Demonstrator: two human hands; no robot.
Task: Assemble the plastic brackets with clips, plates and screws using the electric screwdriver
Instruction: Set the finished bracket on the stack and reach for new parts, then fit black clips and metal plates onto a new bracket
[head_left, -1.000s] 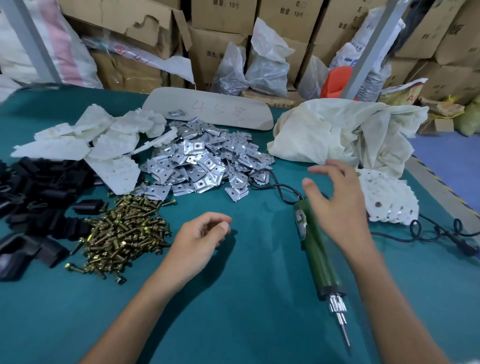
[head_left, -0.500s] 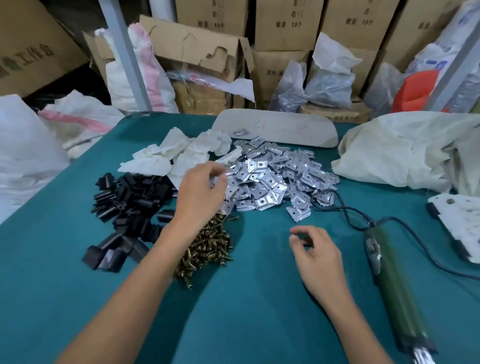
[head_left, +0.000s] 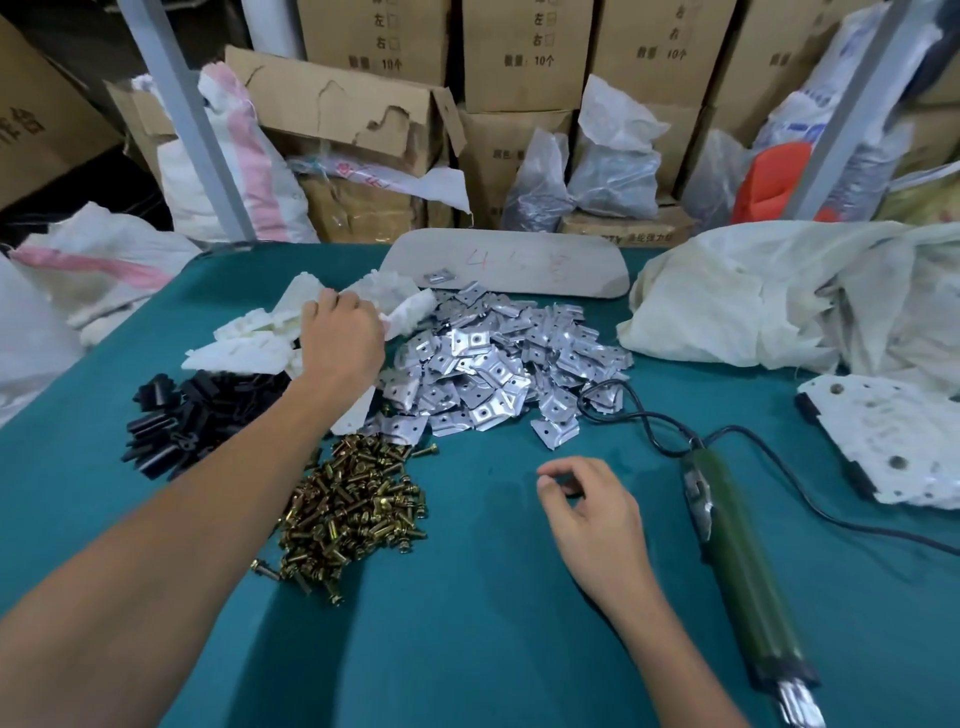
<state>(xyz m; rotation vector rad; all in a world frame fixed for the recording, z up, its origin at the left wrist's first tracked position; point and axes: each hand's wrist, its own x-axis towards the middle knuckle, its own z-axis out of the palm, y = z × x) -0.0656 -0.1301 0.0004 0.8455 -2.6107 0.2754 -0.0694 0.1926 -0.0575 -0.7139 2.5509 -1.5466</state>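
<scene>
On the teal table lie four heaps: white plastic brackets (head_left: 249, 340) at the back left, black clips (head_left: 187, 415) in front of them, shiny metal plates (head_left: 493, 364) in the middle, and brass screws (head_left: 353, 504) nearer to me. My left hand (head_left: 340, 338) reaches over the screws and rests on the bracket heap, fingers curled down around a white bracket. My right hand (head_left: 592, 514) rests on the table, fingers loosely bent, holding nothing. The green electric screwdriver (head_left: 737, 561) lies to its right, bit toward me.
The screwdriver's black cable (head_left: 639, 415) loops from the plates toward the right edge. A white bracket panel (head_left: 893, 441) lies at the right. A crumpled white bag (head_left: 779, 296) and a grey board (head_left: 519, 265) sit at the back. Cardboard boxes (head_left: 519, 52) and sacks stand behind.
My left hand has moved from near the screws back and left onto the white bracket heap. My right hand came away from the screwdriver and settled on the table. The view swung left.
</scene>
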